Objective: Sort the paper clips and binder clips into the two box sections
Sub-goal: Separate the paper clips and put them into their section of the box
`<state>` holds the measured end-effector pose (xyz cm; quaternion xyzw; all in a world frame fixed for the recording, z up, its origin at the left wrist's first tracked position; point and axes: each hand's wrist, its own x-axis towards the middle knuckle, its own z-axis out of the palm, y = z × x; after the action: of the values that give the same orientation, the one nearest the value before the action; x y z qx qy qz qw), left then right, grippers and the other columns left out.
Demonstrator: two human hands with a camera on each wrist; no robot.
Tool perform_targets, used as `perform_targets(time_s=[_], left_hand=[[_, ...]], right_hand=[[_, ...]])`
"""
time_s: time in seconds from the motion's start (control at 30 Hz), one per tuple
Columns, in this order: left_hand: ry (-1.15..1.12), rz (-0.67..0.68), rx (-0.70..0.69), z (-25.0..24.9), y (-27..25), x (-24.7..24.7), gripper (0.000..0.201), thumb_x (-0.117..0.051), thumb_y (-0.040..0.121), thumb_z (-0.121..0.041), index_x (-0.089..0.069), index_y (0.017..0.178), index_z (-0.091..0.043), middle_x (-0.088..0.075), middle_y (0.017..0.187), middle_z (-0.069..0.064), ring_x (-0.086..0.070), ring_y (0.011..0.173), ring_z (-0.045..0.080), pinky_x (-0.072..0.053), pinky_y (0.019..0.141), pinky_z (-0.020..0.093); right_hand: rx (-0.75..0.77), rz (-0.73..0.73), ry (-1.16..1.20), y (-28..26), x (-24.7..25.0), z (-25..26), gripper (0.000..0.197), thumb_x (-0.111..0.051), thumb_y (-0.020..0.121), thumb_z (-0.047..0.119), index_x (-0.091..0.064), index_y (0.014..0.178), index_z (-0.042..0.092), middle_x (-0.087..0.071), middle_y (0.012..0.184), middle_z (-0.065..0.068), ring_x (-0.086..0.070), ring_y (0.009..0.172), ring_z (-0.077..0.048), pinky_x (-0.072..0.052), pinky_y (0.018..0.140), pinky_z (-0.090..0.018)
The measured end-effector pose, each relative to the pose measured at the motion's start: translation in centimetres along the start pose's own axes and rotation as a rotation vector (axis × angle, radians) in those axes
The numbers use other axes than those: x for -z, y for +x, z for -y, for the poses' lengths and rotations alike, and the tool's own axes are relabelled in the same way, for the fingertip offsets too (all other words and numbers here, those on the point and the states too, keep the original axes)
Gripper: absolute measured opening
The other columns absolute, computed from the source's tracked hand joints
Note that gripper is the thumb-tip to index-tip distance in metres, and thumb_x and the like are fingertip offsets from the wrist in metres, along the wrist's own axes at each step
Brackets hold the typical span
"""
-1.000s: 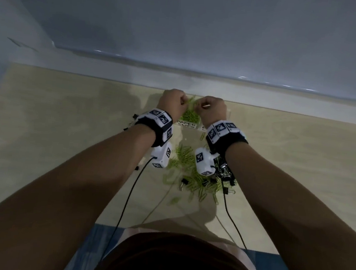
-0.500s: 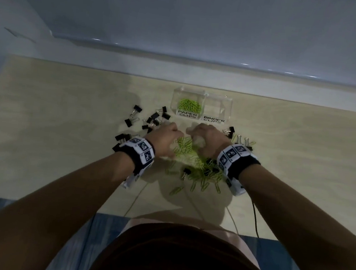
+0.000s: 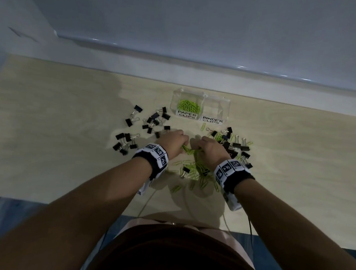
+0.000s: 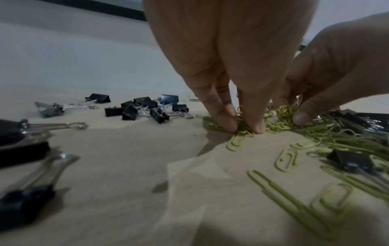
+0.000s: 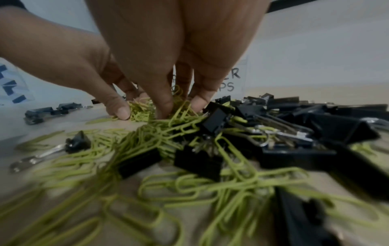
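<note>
1. Green wire paper clips (image 3: 194, 158) heaped at the middle of the light wooden table (image 3: 52, 144), mixed with black metal binder clips (image 3: 234, 147) on the right side; a further scatter of black binder clips (image 3: 150, 121) lying apart to the left.
2. Clear plastic two-section box (image 3: 224, 105) standing at the far side of the table, hand-lettered "PAPER CLIPS" on the left section, "BINDER CLIPS" on the right; a mound of green clips (image 3: 188, 105) lying in the left section.
3. Left hand (image 3: 173, 144) lowered onto the heap, grip closed: thumb and fingertips (image 4: 227, 123) pinching a small bunch of green clips against the table.
4. Right hand (image 3: 211, 150) just beside it, knuckles nearly touching, fingers (image 5: 162, 103) curled down into the tangle, grip clamped on green clips.
5. Black wristbands with white square-patterned markers (image 3: 157, 156) worn on both wrists, thin cables trailing toward the near table edge.
</note>
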<state>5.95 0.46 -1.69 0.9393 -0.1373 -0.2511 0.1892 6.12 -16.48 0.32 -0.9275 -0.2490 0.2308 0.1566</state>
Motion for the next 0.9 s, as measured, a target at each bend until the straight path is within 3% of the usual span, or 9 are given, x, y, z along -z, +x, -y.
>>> perform_targets(time_s=[0.1, 0.2, 0.33, 0.4, 0.47, 0.53, 0.63, 0.8, 0.9], left_hand=[[-0.022, -0.001, -0.008, 0.4, -0.1, 0.3, 0.022, -0.063, 0.085, -0.014, -0.059, 0.107, -0.008, -0.055, 0.110, 0.013, -0.054, 0.100, 0.030, -0.046, 0.085, 0.035], [-0.150, -0.031, 0.001, 1.3, -0.5, 0.7, 0.017, -0.066, 0.084, -0.013, -0.064, 0.100, -0.007, -0.062, 0.103, 0.012, -0.057, 0.089, 0.022, -0.044, 0.078, 0.027], [-0.429, -0.105, 0.025, 2.6, -0.8, 1.4, 0.012, -0.074, 0.077, -0.012, -0.067, 0.086, -0.010, -0.067, 0.083, 0.008, -0.062, 0.076, 0.021, -0.055, 0.076, 0.039], [-0.522, -0.169, 0.029, 2.9, -0.6, 2.6, 0.012, -0.076, 0.076, -0.014, -0.067, 0.084, -0.011, -0.068, 0.082, 0.007, -0.063, 0.075, 0.021, -0.055, 0.074, 0.036], [-0.589, -0.249, 0.025, 2.9, -0.2, 4.4, 0.011, -0.074, 0.077, -0.015, -0.066, 0.084, -0.012, -0.067, 0.081, 0.005, -0.062, 0.072, 0.019, -0.054, 0.071, 0.034], [-0.619, -0.342, 0.030, 2.7, 0.5, 6.5, 0.010, -0.073, 0.078, -0.014, -0.065, 0.085, -0.012, -0.064, 0.078, 0.002, -0.057, 0.067, 0.014, -0.051, 0.068, 0.031], [-0.639, -0.463, 0.074, 2.3, 2.0, 9.2, 0.011, -0.072, 0.078, -0.013, -0.064, 0.085, -0.011, -0.065, 0.080, 0.005, -0.060, 0.066, 0.019, -0.054, 0.065, 0.034], [-0.407, -0.486, 0.107, 1.6, 5.4, 10.3, 0.010, -0.071, 0.079, -0.013, -0.064, 0.086, -0.013, -0.064, 0.085, 0.007, -0.061, 0.076, 0.024, -0.055, 0.072, 0.037], [-0.239, -0.375, 0.090, 1.0, 6.7, 9.2, 0.013, -0.066, 0.082, -0.011, -0.064, 0.095, -0.011, -0.061, 0.099, 0.012, -0.060, 0.087, 0.028, -0.051, 0.079, 0.036]], right_hand=[[-0.094, -0.071, 0.124, 0.0, -0.3, -0.9, 0.014, -0.054, 0.082, 0.002, -0.063, 0.092, 0.007, -0.062, 0.098, -0.013, -0.059, 0.090, -0.030, -0.049, 0.079, -0.035], [-0.220, -0.166, 0.288, 0.4, -0.2, -1.6, 0.015, -0.060, 0.078, -0.003, -0.067, 0.087, 0.007, -0.067, 0.093, -0.010, -0.062, 0.084, -0.023, -0.048, 0.076, -0.026], [-0.344, -0.265, 0.557, 1.6, 2.0, -1.3, 0.013, -0.072, 0.075, 0.000, -0.069, 0.077, 0.013, -0.063, 0.070, 0.004, -0.057, 0.063, -0.005, -0.047, 0.060, -0.020], [-0.327, -0.335, 0.606, 3.0, 3.7, -0.9, 0.016, -0.075, 0.074, 0.004, -0.068, 0.075, 0.019, -0.065, 0.070, 0.005, -0.058, 0.059, -0.001, -0.048, 0.054, -0.015], [-0.300, -0.409, 0.664, 5.0, 5.5, -0.5, 0.015, -0.076, 0.072, 0.005, -0.069, 0.076, 0.018, -0.066, 0.070, 0.001, -0.060, 0.058, -0.004, -0.051, 0.054, -0.017], [-0.299, -0.488, 0.734, 7.2, 6.8, -0.2, 0.019, -0.077, 0.070, 0.005, -0.068, 0.072, 0.022, -0.069, 0.072, -0.005, -0.064, 0.062, -0.016, -0.056, 0.061, -0.028], [-0.322, -0.523, 0.720, 10.0, 7.6, 0.1, 0.021, -0.076, 0.071, 0.008, -0.067, 0.069, 0.027, -0.071, 0.077, -0.003, -0.068, 0.071, -0.022, -0.059, 0.070, -0.036], [-0.409, -0.452, 0.620, 9.9, 6.5, -0.5, 0.021, -0.064, 0.076, -0.001, -0.072, 0.082, 0.018, -0.072, 0.080, -0.001, -0.066, 0.073, -0.010, -0.053, 0.071, -0.013], [-0.339, -0.513, 0.591, 7.4, 5.8, -1.5, 0.024, -0.062, 0.075, -0.005, -0.072, 0.082, 0.015, -0.072, 0.081, -0.004, -0.067, 0.074, -0.016, -0.057, 0.076, -0.028]])
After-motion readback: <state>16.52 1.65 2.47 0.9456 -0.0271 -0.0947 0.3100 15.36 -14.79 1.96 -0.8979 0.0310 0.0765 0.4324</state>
